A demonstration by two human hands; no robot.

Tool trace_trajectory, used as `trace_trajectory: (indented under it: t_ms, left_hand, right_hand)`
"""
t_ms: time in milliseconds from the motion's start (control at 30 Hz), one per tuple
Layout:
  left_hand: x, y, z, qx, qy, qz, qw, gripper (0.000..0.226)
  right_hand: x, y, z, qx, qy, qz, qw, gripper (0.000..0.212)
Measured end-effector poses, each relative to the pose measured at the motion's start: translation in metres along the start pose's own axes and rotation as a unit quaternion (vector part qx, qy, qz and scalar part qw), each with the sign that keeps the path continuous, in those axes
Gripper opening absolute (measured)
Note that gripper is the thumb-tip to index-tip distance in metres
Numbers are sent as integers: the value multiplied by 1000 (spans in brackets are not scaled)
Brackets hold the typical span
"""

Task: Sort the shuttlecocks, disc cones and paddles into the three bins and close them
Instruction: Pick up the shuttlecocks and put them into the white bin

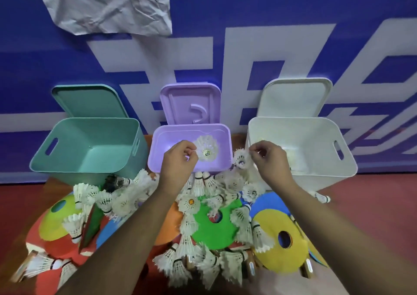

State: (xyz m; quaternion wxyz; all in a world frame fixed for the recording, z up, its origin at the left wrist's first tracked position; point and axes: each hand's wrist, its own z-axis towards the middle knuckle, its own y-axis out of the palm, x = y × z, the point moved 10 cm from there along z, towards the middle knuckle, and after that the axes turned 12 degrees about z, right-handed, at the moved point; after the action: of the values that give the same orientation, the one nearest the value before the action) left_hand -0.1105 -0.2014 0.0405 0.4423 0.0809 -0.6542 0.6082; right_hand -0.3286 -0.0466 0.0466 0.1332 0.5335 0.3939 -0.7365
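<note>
Over the lilac plastic bin (158, 157), the left hand (178, 161) hangs with fingertips pinched, apparently on a feather edge of the white feathered shuttlecock (206, 148) in the bin, cork toward camera; looks like a drop-off, though I can't tell if it is gripped or already let go. Right hand (269, 161) pinches a second white shuttlecock (241, 159) by its skirt, held between the lilac bin's rim and the white plastic bin (316, 170), so lilac reads as the shuttlecock bin. Teal plastic bin (88, 150) looks bare inside; something pale sits in the white one, unclear what. All three lids are propped open against the blue wall banner (248, 53). On the bench near the forearms: loose shuttlecock pile (203, 222) lying over the flat coloured disc cones (279, 238), with wooden paddle handles (250, 265) poking out underneath. Cones and paddles are buried, so shuttlecocks likely need clearing first.
</note>
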Motion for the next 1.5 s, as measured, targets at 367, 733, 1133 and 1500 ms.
trace_trajectory:
  t_ms: [367,733,1133,1500]
  left_hand:
    - [141,134,29,-61,26,0,998,12]
    - [113,162,4,-144,60,68,985,15]
    - [13,149,-44,-209,103,215,948,25]
    - [-3,174,-43,-261,145,255,920,33]
  right_hand:
    - [96,-139,36,78,89,-33,992,12]
    - [118,-107,11,13,80,-59,995,17]
    - [125,26,-75,-244,41,-234,940,31]
    - [174,55,-76,-273,81,-343,895,44]
